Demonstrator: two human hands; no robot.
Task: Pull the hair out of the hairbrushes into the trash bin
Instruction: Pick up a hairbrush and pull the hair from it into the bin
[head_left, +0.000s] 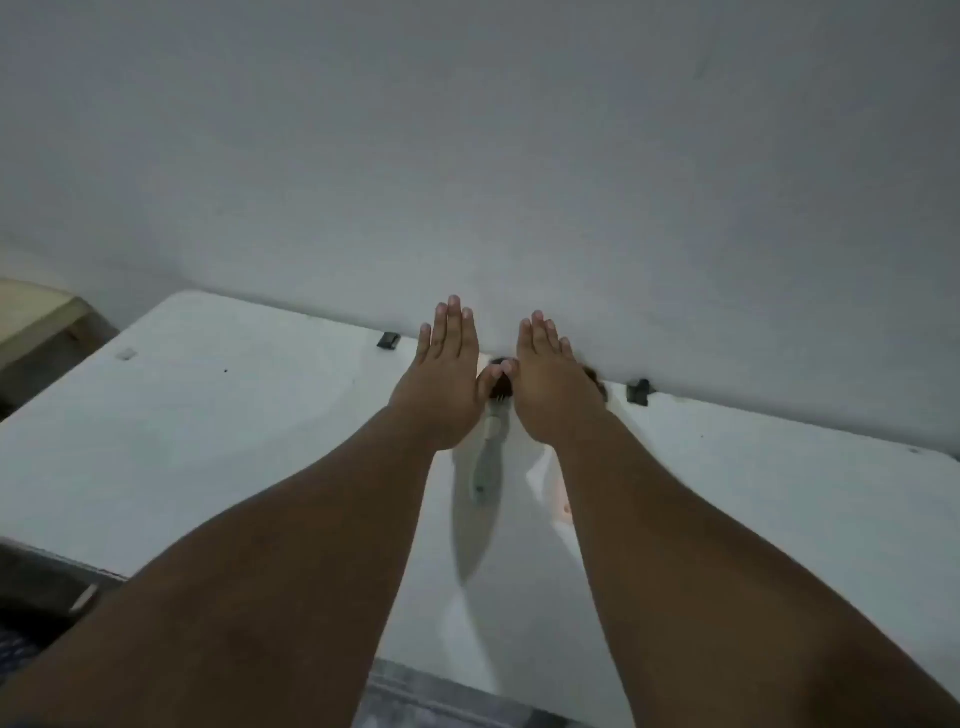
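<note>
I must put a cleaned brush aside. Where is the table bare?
Bare: the table left of the left hand, up to the clip; also right of the right hand, by the other clip. Crowded: the middle, where both hands flank the brush.

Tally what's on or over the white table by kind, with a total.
Hands: 2, left hand and right hand, both flat
Hairbrush: 1, grey handle showing between them
Dark clips at the far edge of the table: 2
Total: 5
Not counted: a dark clump by the right hand, too hidden to identify.
</note>
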